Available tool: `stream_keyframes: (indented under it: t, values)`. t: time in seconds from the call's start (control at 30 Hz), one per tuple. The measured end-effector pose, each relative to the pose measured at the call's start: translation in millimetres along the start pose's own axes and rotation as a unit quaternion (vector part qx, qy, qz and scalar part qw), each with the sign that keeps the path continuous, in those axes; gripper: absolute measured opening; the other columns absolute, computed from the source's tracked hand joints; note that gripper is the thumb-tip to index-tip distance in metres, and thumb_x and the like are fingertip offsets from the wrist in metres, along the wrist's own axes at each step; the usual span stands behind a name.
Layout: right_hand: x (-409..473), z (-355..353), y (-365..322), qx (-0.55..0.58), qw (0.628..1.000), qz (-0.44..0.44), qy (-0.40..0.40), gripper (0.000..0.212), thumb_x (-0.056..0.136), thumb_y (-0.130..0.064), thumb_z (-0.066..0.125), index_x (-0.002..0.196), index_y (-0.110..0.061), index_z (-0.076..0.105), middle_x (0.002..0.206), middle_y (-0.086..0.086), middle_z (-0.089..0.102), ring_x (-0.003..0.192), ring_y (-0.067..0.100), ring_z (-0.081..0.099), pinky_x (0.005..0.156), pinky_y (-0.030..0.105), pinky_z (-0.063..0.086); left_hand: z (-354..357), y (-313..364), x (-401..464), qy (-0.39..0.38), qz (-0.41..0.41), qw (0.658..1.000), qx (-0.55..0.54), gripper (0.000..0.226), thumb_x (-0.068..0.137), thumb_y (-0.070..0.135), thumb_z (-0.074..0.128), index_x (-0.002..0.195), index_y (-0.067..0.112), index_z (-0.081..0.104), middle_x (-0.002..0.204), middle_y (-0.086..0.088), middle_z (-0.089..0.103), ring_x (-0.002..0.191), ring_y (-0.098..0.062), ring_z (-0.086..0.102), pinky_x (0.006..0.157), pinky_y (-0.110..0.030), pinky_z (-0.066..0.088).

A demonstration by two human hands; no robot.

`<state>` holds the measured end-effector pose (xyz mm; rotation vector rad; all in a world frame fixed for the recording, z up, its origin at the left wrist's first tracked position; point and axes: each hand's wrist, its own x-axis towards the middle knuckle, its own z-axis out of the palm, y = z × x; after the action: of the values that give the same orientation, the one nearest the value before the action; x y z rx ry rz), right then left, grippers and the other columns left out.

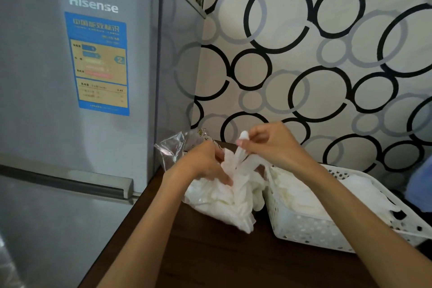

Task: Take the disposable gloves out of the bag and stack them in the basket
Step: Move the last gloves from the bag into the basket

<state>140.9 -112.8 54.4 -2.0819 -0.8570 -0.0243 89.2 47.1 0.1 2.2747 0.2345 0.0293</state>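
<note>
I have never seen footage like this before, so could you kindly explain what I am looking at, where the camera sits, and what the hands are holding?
There is no machine: a person works with bare hands, filmed by one wide camera worn on the head, looking down. On the dark table lies a clear bag full of white disposable gloves; beside it stands a white perforated basket already holding some. The left hand grips the bag, while the right hand pinches one glove and lifts it out. A grey fridge stands at the left.

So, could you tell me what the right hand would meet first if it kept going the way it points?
Probably the left hand beside the bag; the right hand pinching a glove points leftward, though depth is unclear.
</note>
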Motion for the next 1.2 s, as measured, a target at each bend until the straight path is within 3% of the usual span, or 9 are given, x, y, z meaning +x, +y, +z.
stream_keyframes:
  t: [0.2, 0.43, 0.57, 0.7, 0.83, 0.93, 1.0, 1.07, 1.2]
  values:
    - [-4, -3, -5, 0.091, 0.994, -0.027, 0.045, 0.006, 0.08, -0.018, 0.074, 0.079, -0.013, 0.072, 0.064, 0.0, 0.071, 0.056, 0.006, 0.066, 0.055, 0.012, 0.051, 3, -2, 4, 0.002, -0.008, 1.0, 0.013, 0.052, 0.064, 0.018, 0.087, 0.11, 0.013, 0.062, 0.109, 0.001, 0.066, 0.097, -0.017, 0.061, 0.079, -0.028, 0.051]
    - [-4, -5, -1, 0.128, 0.988, -0.011, 0.088, 0.008, 0.08, -0.018, 0.074, 0.083, -0.012, 0.07, 0.067, 0.003, 0.071, 0.051, 0.007, 0.064, 0.055, 0.016, 0.052, 0, -4, 2, -0.005, -0.027, 1.0, 0.011, 0.071, 0.07, 0.022, 0.084, 0.131, 0.012, 0.048, 0.12, 0.003, 0.053, 0.081, -0.01, 0.054, 0.052, -0.016, 0.042]
    - [-3, -7, 11, -0.123, 0.981, 0.034, -0.145, 0.036, 0.076, -0.016, 0.077, 0.106, -0.024, 0.059, 0.097, -0.001, 0.066, 0.072, 0.01, 0.06, 0.067, 0.024, 0.05, -1, -8, 0, -0.025, -0.025, 0.999, 0.006, 0.071, 0.071, 0.017, 0.083, 0.133, 0.01, 0.047, 0.119, 0.005, 0.051, 0.093, -0.015, 0.054, 0.058, -0.014, 0.045]
    - [-2, 13, 0, -0.181, 0.964, -0.187, -0.06, 0.022, 0.085, -0.031, 0.067, 0.107, -0.034, 0.066, 0.095, -0.015, 0.057, 0.085, 0.006, 0.047, 0.072, 0.015, 0.038, 0, -7, 0, -0.036, -0.009, 0.999, 0.011, 0.067, 0.069, 0.019, 0.084, 0.127, 0.014, 0.051, 0.115, 0.007, 0.054, 0.094, -0.013, 0.056, 0.066, -0.017, 0.05]
    - [5, 24, -1, -0.403, 0.864, -0.27, -0.135, 0.02, 0.083, -0.044, 0.066, 0.098, -0.032, 0.072, 0.077, -0.015, 0.046, 0.081, 0.008, 0.041, 0.065, 0.022, 0.031, -1, -9, 1, -0.046, -0.002, 0.999, 0.002, 0.062, 0.069, 0.02, 0.084, 0.123, 0.018, 0.055, 0.112, 0.009, 0.053, 0.094, -0.012, 0.055, 0.067, -0.016, 0.049]
    - [13, 10, 4, -0.319, 0.916, -0.223, -0.103, 0.012, 0.081, -0.034, 0.071, 0.088, -0.026, 0.075, 0.091, -0.008, 0.055, 0.092, 0.011, 0.048, 0.075, 0.027, 0.037, -3, -9, 2, -0.034, 0.002, 0.999, -0.003, 0.041, 0.069, 0.022, 0.084, 0.102, 0.028, 0.06, 0.098, 0.009, 0.058, 0.084, -0.011, 0.055, 0.061, -0.014, 0.044]
    - [13, 3, 3, -0.206, 0.955, -0.175, -0.121, 0.003, 0.079, -0.023, 0.074, 0.081, -0.021, 0.075, 0.099, -0.004, 0.062, 0.092, 0.009, 0.055, 0.077, 0.018, 0.043, -3, -9, 3, -0.025, 0.002, 1.0, -0.013, 0.04, 0.067, 0.019, 0.085, 0.095, 0.029, 0.058, 0.094, 0.008, 0.061, 0.082, -0.01, 0.056, 0.062, -0.018, 0.048]
    - [15, -1, 5, -0.124, 0.979, -0.12, -0.104, 0.005, 0.081, -0.017, 0.072, 0.077, -0.02, 0.072, 0.095, -0.002, 0.067, 0.076, -0.002, 0.059, 0.065, 0.007, 0.042, -1, -9, 2, -0.025, -0.002, 1.0, -0.01, 0.049, 0.067, 0.017, 0.085, 0.106, 0.023, 0.057, 0.099, 0.008, 0.059, 0.089, -0.013, 0.057, 0.065, -0.019, 0.048]
    - [15, -1, 8, -0.031, 0.997, -0.054, -0.042, 0.013, 0.086, -0.025, 0.068, 0.075, -0.018, 0.069, 0.078, -0.004, 0.071, 0.067, 0.0, 0.065, 0.064, 0.012, 0.046, 1, -9, 2, -0.026, -0.011, 1.0, 0.002, 0.067, 0.066, 0.018, 0.086, 0.125, 0.018, 0.055, 0.122, 0.003, 0.06, 0.106, -0.02, 0.059, 0.084, -0.03, 0.053]
